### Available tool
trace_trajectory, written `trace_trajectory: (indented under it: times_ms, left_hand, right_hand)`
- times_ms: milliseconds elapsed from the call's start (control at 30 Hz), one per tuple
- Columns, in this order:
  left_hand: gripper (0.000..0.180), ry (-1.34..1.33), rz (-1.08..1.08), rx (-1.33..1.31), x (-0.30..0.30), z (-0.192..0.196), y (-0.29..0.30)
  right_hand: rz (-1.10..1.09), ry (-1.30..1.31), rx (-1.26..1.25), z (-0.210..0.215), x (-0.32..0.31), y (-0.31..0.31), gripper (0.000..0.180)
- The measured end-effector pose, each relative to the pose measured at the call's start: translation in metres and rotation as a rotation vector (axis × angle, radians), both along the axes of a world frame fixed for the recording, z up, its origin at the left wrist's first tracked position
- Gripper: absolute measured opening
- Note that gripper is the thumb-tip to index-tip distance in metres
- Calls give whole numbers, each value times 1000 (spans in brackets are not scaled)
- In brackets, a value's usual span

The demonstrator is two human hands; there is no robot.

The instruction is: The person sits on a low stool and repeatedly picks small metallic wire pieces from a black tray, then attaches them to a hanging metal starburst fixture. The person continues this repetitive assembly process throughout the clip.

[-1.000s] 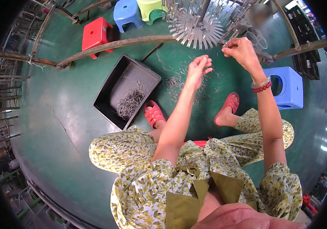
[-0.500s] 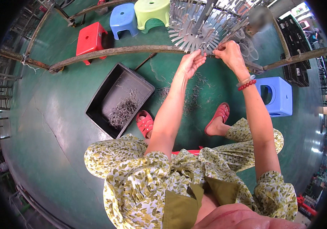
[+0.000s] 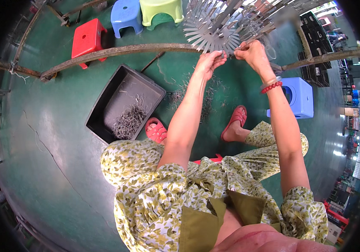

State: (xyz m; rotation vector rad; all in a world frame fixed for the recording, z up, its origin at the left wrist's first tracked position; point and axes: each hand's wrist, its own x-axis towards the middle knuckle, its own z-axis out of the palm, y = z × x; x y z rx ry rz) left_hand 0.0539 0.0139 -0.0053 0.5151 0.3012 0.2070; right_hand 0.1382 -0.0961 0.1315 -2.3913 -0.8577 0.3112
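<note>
A round metal rack with radiating toothed prongs (image 3: 213,29) hangs at the top middle. My left hand (image 3: 208,62) reaches up to its lower edge, fingers pinched against a prong tip. Just to the right, my right hand (image 3: 253,52) grips a small thin metal piece at the same edge; the wrist wears a red bead bracelet and a clear bangle. A black tray (image 3: 117,92) holding a heap of thin bent wire hooks (image 3: 129,122) lies on the green floor to my left. More hooks are scattered on the floor (image 3: 205,96) below my hands.
A rusty curved bar (image 3: 117,52) crosses the floor behind the tray. Red (image 3: 87,38), blue (image 3: 125,14) and green (image 3: 163,10) plastic stools stand beyond it; another blue stool (image 3: 295,96) is at my right. Black crates (image 3: 314,29) stack at the upper right.
Both hands have risen from above the floor scatter up to the rack's lower edge and drawn close together. The view has tilted, so the rack sits closer.
</note>
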Motion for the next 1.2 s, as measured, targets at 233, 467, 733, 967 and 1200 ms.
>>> trace_trajectory:
  times_ms: [233,467,733,967,1200]
  left_hand:
    - [23,29,54,-15,-5,-2,-7]
    - [23,36,91,-46,-11,-2,-17]
    - [24,58,82,-70,-9,3,-22]
    - [20,44,79,-122,-7,2,-24]
    - [18,41,64,-127,-11,6,-21]
  right_hand:
    - [-17,-5,-77,3,-9,-3,17]
    - [-15,-73,-109,4,-18,0,14]
    - [-49,-139,-46,-1,-20,0,13]
    - [-88,-44,17,13,-33,1,16]
    - [-91,-169,30,1,-25,1,15]
